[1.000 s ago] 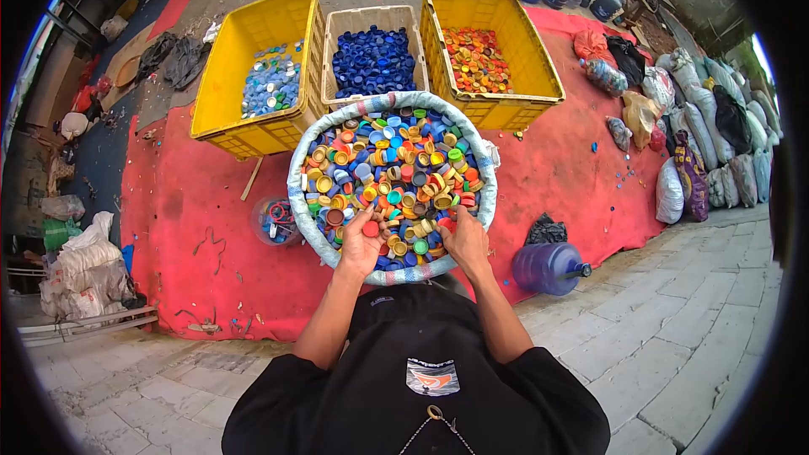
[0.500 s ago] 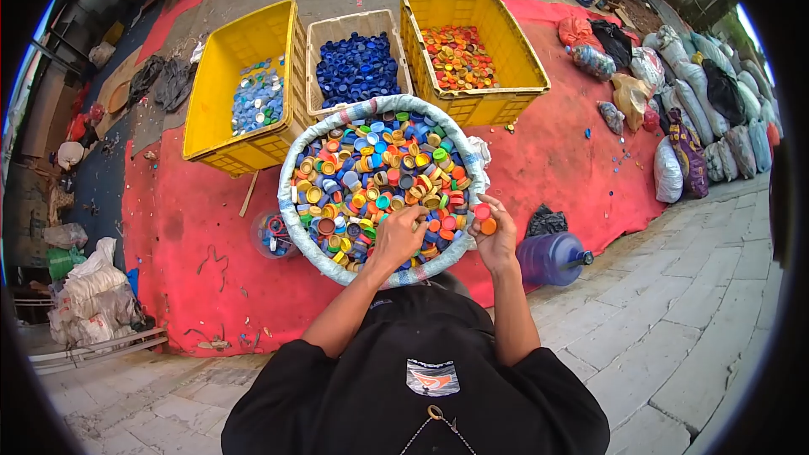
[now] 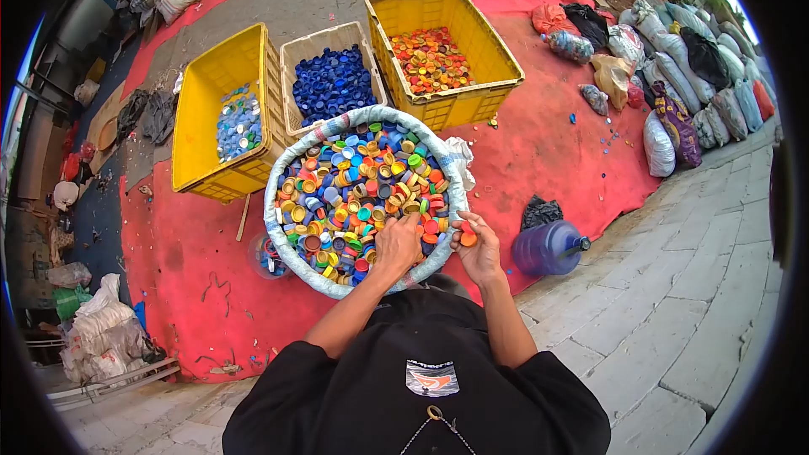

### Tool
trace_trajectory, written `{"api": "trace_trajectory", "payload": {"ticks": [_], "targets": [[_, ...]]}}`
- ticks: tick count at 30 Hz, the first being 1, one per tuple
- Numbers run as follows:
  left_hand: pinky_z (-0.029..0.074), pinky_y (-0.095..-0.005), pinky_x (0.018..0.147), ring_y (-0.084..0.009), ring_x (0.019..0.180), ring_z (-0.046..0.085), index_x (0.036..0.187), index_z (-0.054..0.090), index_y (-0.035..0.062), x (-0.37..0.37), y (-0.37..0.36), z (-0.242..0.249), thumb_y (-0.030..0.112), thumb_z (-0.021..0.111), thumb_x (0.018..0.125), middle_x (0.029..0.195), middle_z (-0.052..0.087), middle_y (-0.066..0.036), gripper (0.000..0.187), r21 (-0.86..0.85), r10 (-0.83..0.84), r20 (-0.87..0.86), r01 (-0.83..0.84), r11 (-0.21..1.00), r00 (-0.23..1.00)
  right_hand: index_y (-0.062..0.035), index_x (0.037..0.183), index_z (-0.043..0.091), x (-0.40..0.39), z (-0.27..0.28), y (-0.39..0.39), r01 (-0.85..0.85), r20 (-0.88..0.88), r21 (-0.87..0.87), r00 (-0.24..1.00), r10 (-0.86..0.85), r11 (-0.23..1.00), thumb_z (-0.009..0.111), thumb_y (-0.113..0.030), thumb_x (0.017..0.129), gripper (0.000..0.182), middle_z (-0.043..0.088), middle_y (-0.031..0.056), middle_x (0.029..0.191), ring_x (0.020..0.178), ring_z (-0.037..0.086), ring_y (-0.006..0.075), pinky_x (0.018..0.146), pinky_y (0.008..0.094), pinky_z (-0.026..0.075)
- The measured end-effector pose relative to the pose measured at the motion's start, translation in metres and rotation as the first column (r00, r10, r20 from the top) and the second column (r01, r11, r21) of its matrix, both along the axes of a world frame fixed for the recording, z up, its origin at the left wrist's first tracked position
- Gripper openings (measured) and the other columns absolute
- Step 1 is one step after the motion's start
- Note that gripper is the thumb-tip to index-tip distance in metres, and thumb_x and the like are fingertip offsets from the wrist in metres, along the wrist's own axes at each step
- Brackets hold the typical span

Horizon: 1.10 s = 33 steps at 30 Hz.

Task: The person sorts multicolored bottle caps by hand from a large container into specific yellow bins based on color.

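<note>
A round basket (image 3: 274,232) with a pale wrapped rim is heaped with bottle caps (image 3: 337,181) of many colours. My left hand (image 3: 399,246) reaches into the heap near the basket's front right, fingers curled down among the caps. Its fingertips are partly hidden, so what they grip cannot be made out. Just outside the right rim, my right hand (image 3: 482,259) is turned palm up, with its fingers closed around orange and red bottle caps (image 3: 468,238).
Behind the basket stand a yellow crate (image 3: 187,122) of light blue caps, a white crate (image 3: 289,59) of dark blue caps and another yellow crate (image 3: 497,76) of orange caps. A large water jug (image 3: 543,248) lies right. Filled sacks (image 3: 666,143) line the far right.
The basket and crates have shifted slightly left in view. My left hand sits a little lower among the caps. My right hand still holds caps, its fingers curled in more.
</note>
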<state>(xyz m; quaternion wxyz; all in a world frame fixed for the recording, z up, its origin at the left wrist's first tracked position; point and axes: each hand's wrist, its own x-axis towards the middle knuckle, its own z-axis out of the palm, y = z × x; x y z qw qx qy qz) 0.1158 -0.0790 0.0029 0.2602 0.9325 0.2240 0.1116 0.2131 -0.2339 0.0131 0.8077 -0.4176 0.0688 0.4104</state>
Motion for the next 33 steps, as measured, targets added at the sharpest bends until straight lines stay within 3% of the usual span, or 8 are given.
{"api": "trace_trajectory", "payload": {"ticks": [7, 8, 11, 13, 15, 25, 30, 33], "targets": [[0.049, -0.0384, 0.070, -0.0261, 0.076, 0.061, 0.106, 0.065, 0.0040, -0.002, 0.008, -0.015, 0.011, 0.071, 0.080, 0.081, 0.065, -0.010, 0.027, -0.173, -0.047, 0.071, 0.059, 0.983, 0.996, -0.0031, 0.121, 0.051, -0.003, 0.002, 0.005, -0.021, -0.024, 0.018, 0.999, 0.022, 1.000, 0.058, -0.019, 0.086, 0.040, 0.062, 0.0098, 0.105, 0.088, 0.058, 0.0163, 0.076, 0.0323, 0.047], [0.050, -0.0363, 0.071, -0.0237, 0.079, 0.061, 0.107, 0.064, 0.0031, -0.002, 0.010, -0.017, 0.011, 0.069, 0.082, 0.083, 0.065, -0.009, 0.026, -0.433, 0.029, 0.060, 0.000, 0.901, 0.998, -0.0027, 0.122, 0.050, -0.003, 0.003, 0.005, -0.019, -0.038, 0.021, 0.999, 0.019, 1.000, 0.057, -0.018, 0.085, 0.040, 0.061, 0.0112, 0.108, 0.092, 0.058, 0.0178, 0.079, 0.0331, 0.047], [0.051, -0.0308, 0.074, -0.0177, 0.085, 0.061, 0.111, 0.062, -0.0001, -0.005, 0.019, -0.010, 0.010, 0.064, 0.089, 0.089, 0.064, -0.006, 0.024, -0.950, 0.236, 0.000, -0.074, 0.305, 0.972, -0.0014, 0.124, 0.048, -0.002, 0.003, 0.007, -0.017, -0.069, 0.059, 0.997, 0.021, 0.998, 0.055, -0.015, 0.084, 0.043, 0.058, 0.0152, 0.118, 0.101, 0.058, 0.0221, 0.085, 0.0355, 0.047], [0.052, -0.0284, 0.075, -0.0151, 0.086, 0.061, 0.112, 0.060, -0.0030, -0.008, 0.025, 0.006, 0.009, 0.061, 0.093, 0.089, 0.063, -0.005, 0.022, -0.977, 0.376, -0.026, 0.056, -0.205, 0.926, -0.0004, 0.125, 0.047, -0.001, 0.005, 0.009, -0.015, -0.076, 0.117, 0.997, 0.024, 0.993, 0.054, -0.013, 0.082, 0.044, 0.055, 0.0174, 0.124, 0.105, 0.058, 0.0247, 0.088, 0.0370, 0.047], [0.054, -0.0302, 0.081, -0.0194, 0.091, 0.062, 0.117, 0.054, -0.0055, -0.009, 0.030, 0.003, 0.005, 0.056, 0.094, 0.099, 0.061, -0.011, 0.026, -0.911, 0.443, -0.053, 0.138, -0.389, 0.895, 0.0018, 0.126, 0.045, -0.001, 0.007, 0.012, 0.002, -0.085, 0.109, 0.996, 0.007, 0.994, 0.052, -0.012, 0.076, 0.052, 0.054, 0.0195, 0.124, 0.106, 0.059, 0.0286, 0.093, 0.0392, 0.047], [0.051, -0.0347, 0.092, -0.0232, 0.102, 0.062, 0.112, 0.056, -0.0018, 0.016, 0.022, 0.009, 0.012, 0.055, 0.093, 0.106, 0.062, -0.013, 0.023, -0.792, 0.458, -0.134, 0.182, -0.582, 0.879, 0.0032, 0.126, 0.045, 0.004, 0.004, 0.011, 0.042, -0.179, 0.222, 0.984, -0.002, 0.974, 0.052, -0.010, 0.074, 0.054, 0.055, 0.0183, 0.126, 0.109, 0.058, 0.0296, 0.098, 0.0402, 0.045], [0.050, -0.0383, 0.095, -0.0279, 0.105, 0.057, 0.112, 0.054, -0.0074, 0.082, 0.046, 0.012, 0.013, 0.054, 0.093, 0.109, 0.058, -0.017, 0.028, -0.778, 0.440, -0.168, 0.156, -0.608, 0.882, 0.0065, 0.133, 0.034, 0.051, 0.009, 0.033, 0.151, -0.215, -0.014, 0.965, -0.150, 0.988, 0.052, -0.008, 0.073, 0.064, 0.050, 0.0213, 0.119, 0.116, 0.051, 0.0318, 0.102, 0.0406, 0.043], [0.036, -0.0463, 0.109, -0.0383, 0.122, 0.044, 0.141, 0.018, -0.0113, 0.172, 0.089, 0.065, 0.028, 0.057, 0.092, 0.133, 0.037, -0.029, 0.074, -0.758, 0.497, -0.058, 0.286, -0.586, 0.866, 0.0130, 0.117, 0.041, 0.133, 0.042, 0.087, 0.183, -0.139, 0.331, 0.980, -0.144, 0.926, 0.047, -0.004, 0.074, 0.046, 0.047, 0.0250, 0.122, 0.119, 0.048, 0.0375, 0.109, 0.0455, 0.037]]}}
